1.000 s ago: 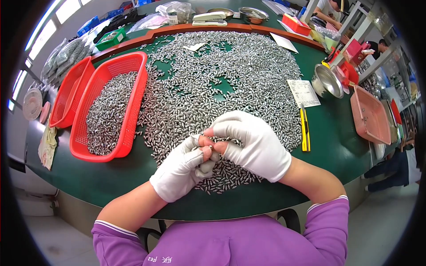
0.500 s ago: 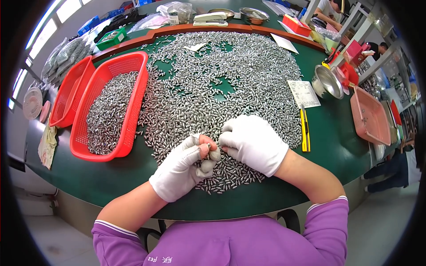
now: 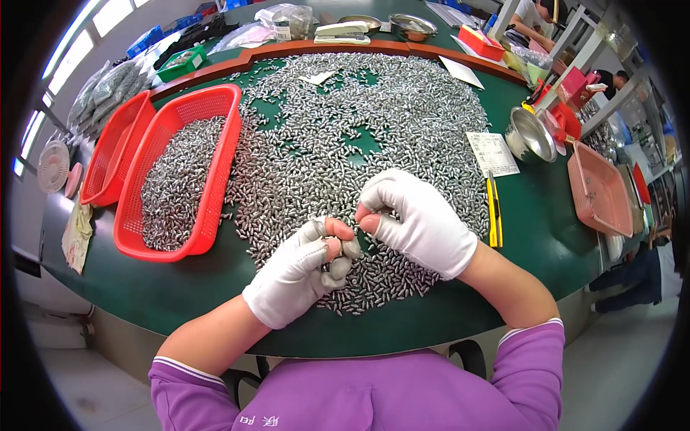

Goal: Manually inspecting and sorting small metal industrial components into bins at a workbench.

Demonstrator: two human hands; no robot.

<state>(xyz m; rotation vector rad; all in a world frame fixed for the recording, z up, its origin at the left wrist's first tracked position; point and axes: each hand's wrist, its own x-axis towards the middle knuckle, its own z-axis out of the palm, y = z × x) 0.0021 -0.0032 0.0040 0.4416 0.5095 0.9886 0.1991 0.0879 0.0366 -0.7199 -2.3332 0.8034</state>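
Indeed, many things surround the heap of metal pieces (image 3: pixel 410 122), which spreads over the green surface (image 3: pixel 535 230). To the left of the heap we find a filled red basket (image 3: pixel 227 144), containing more such pieces, and farther left a second red basket (image 3: pixel 113 147). To the right of the heap we notice a yellow cutter (image 3: pixel 494 212), a printed sheet (image 3: pixel 494 152), a metal bowl (image 3: pixel 530 133) and, farther right, a pink tray (image 3: pixel 602 187). Beyond the heap runs a wooden ledge (image 3: pixel 287 48), near a white stapler (image 3: pixel 341 32). A white paper scrap (image 3: pixel 317 77) lies on the heap's far part. Our own hands hide some pieces at its near part.

The pieces are small, shiny and elongated; the filled basket is of plastic, pierced with many small holes, and the bowl is smooth and round. Our gloves (image 3: pixel 277 291) are of white cloth and leave bare the tips of thumb and forefinger.

Over the heap's near left part, our left hand (image 3: pixel 298 267) has its grip curled, thumb and forefinger close together; what is inside, we cannot tell surely. Over the heap's near middle, our right hand (image 3: pixel 420 223) has thumb and forefinger tips almost pressed together; whether this grip pinches a piece, we cannot tell.
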